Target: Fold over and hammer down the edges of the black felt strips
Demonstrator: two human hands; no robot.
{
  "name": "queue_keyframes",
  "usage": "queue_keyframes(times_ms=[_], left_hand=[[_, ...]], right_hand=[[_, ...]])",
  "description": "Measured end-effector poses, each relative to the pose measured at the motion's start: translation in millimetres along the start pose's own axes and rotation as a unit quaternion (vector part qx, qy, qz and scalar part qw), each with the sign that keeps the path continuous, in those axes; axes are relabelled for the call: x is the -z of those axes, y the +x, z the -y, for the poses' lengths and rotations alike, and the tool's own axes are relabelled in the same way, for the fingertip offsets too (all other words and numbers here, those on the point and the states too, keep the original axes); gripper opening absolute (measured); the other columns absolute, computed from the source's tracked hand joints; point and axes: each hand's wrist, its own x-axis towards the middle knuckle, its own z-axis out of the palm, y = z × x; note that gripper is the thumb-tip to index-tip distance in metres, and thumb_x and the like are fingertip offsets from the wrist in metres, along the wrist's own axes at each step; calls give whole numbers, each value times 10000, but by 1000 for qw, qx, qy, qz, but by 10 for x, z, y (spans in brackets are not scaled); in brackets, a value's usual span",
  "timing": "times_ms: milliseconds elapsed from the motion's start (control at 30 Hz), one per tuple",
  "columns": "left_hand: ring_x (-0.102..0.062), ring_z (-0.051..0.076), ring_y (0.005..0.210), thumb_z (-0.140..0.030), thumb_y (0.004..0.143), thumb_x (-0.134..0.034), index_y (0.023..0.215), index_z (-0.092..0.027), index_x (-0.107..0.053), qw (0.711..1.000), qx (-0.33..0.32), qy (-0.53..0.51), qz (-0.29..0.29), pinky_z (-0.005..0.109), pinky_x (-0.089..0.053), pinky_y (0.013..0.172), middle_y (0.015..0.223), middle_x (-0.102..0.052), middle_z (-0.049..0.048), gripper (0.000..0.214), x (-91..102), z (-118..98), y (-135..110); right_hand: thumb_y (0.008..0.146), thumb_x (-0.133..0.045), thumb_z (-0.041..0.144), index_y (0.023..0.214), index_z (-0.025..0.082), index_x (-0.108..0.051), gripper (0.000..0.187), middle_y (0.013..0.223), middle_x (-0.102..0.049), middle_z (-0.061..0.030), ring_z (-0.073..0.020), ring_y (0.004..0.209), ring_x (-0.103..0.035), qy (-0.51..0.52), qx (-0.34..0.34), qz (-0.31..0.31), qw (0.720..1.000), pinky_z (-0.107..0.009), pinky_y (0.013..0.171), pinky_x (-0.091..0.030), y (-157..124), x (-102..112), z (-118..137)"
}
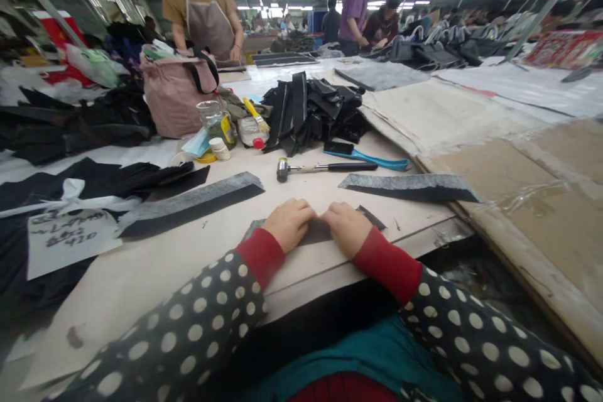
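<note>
My left hand (pixel 288 222) and my right hand (pixel 347 226) rest side by side on a dark grey strip of material (pixel 321 230) lying at the near edge of the table (pixel 151 270). Both hands have the fingers curled down and pressed onto the strip, knuckles up. The strip's ends poke out on either side of my hands. A small hammer (pixel 325 168) lies just beyond my hands. Two longer grey strips lie flat on the table, one to the left (pixel 188 201) and one to the right (pixel 409 186).
A heap of black pieces (pixel 313 113), a blue-handled tool (pixel 372 157), a jar (pixel 210 118), a brush (pixel 257 116) and a pink bag (pixel 174 91) stand farther back. A handwritten paper tag (pixel 70 239) lies left. Cardboard sheets (pixel 541 201) lie right. Other people work behind.
</note>
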Motion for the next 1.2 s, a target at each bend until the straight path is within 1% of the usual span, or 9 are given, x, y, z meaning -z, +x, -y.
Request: queue_keyframes(times_ms=[100,200,367,500,567,733,967,1067,1200], left_hand=[[-450,181,823,-83,757,-391,904,-186,-582,999,-22,29,28,311,-396,749,909,-546,47,261,44,-13,-29],[-461,164,851,-58,756,-385,987,-221,-564,999,-24,-17,30,296,-392,785,939,-543,32,335,51,65,-60],[-498,142,882,-83,764,-405,965,-177,-578,992,-4,-123,-2,271,-391,834,910,-552,41,282,60,267,-148],[-517,133,858,-82,741,-427,931,-176,-586,988,41,-146,-27,269,-406,820,885,-557,29,265,84,304,-225],[-517,138,850,-76,723,-436,904,-178,-593,988,48,-140,-34,276,-406,814,864,-560,23,260,79,289,-238],[-497,152,841,-58,694,-440,856,-178,-599,993,38,-102,-36,281,-396,800,850,-560,23,257,52,259,-235],[-459,168,823,-75,746,-384,868,-188,-578,1000,12,-2,15,301,-389,759,901,-544,40,256,113,188,-275],[-461,166,830,-89,765,-381,929,-206,-566,1000,11,-3,19,300,-386,760,919,-543,36,273,120,209,-299],[-473,161,857,-105,788,-369,986,-196,-557,999,16,-44,-5,288,-377,800,934,-541,35,287,131,294,-356]], right_hand=[[778,-382,80,786,129,-581,206,799,-523,-96,-208,792,-451,-47,8,8,999,-311,705,-353,-10,25,79],[809,-403,181,777,128,-583,190,781,-525,-103,-217,790,-455,-58,-1,6,998,-320,707,-353,-5,63,140],[816,-426,252,769,139,-574,193,803,-525,-94,-212,810,-457,-49,-36,-22,998,-300,703,-358,-15,79,157],[807,-445,241,799,137,-569,162,815,-521,-92,-207,816,-449,-27,-36,-20,999,-308,738,-351,-6,56,143],[793,-449,186,857,138,-570,144,844,-524,-84,-194,827,-446,7,-23,-15,1000,-299,767,-345,28,38,141],[721,-416,25,980,158,-552,321,923,-523,-60,-163,877,-438,76,1,4,997,-256,796,-339,134,-10,177],[787,-379,99,806,130,-580,204,812,-529,-109,-218,807,-448,-46,59,24,997,-337,735,-348,168,-5,333],[821,-389,196,808,133,-584,205,800,-533,-110,-222,811,-456,-53,35,11,998,-331,710,-360,185,20,387],[828,-405,269,818,146,-583,217,823,-533,-100,-220,812,-466,-49,-11,-10,999,-306,670,-372,191,56,407]])
